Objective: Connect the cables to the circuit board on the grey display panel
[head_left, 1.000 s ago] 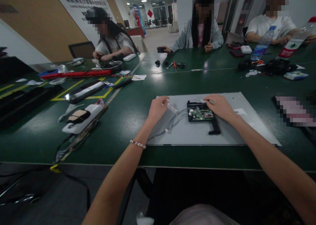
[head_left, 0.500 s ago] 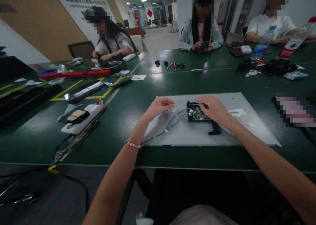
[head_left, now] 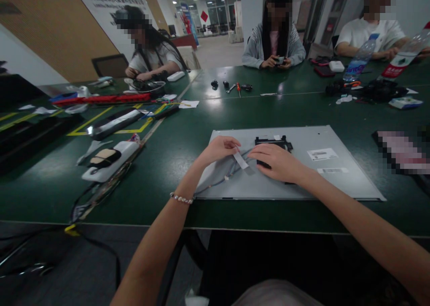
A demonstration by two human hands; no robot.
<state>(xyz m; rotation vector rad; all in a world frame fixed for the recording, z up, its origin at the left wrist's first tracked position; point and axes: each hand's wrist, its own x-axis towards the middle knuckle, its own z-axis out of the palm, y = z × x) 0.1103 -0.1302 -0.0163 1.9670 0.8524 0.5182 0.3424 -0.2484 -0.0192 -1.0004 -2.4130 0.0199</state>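
Note:
A flat grey metal panel [head_left: 339, 167] lies on the table with a black plastic frame [head_left: 272, 141] on it. In the earlier frame this frame bears a green circuit board; now my right hand [head_left: 277, 160] covers most of it. The right fingers are together and curled at the board's left side, by the blue-grey cables [head_left: 220, 182]; what their tips grip is hidden. My left hand [head_left: 221, 149] pinches one end of a white strip [head_left: 241, 160], likely tape, which hangs over the cables.
White labels [head_left: 321, 154] are stuck on the panel's right side. A white power bank-like case [head_left: 126, 156] lies left. Small tools [head_left: 238, 89] and bottles [head_left: 359, 62] stand or lie farther back. Three people sit across the table. A pixelated phone-like item [head_left: 399, 151] lies right.
My right hand has moved left and down over the circuit board, toward the cable ends. The white strip in my left hand now hangs lower and shows more fully.

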